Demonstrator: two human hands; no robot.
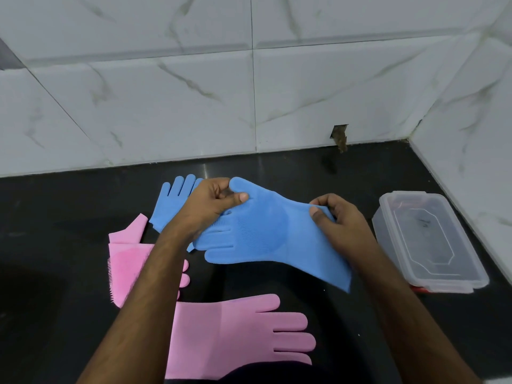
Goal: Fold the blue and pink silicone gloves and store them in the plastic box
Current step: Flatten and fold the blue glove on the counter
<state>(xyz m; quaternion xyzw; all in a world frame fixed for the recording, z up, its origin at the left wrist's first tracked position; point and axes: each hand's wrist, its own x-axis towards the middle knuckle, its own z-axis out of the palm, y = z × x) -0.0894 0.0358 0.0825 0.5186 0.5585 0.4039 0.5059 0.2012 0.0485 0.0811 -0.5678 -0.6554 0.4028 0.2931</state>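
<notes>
Fingers of my left hand (213, 202) are curled shut on the thumb edge of a blue silicone glove with a dotted palm (266, 231), the thumb pressing on top of the material, while my right hand (339, 220) pinches the cuff end of that same glove between thumb and fingers. I see the glove held stretched between both hands above a glossy black countertop (55, 206), its fingers pointing left under my left wrist and its cuff hanging down toward the right. A second blue silicone glove (173, 200) lies flat on the counter behind my left hand, fingers pointing toward the white marble-pattern tiled wall (194, 92). A pink silicone glove with bristles along one edge (124, 270) lies to the left, partly under my left forearm, and another pink silicone glove (243, 333) lies flat nearest me with its fingers pointing right. A clear rectangular plastic box with its lid on (426, 239) sits on the counter to the right, near the corner of the wall, apart from all four gloves.
</notes>
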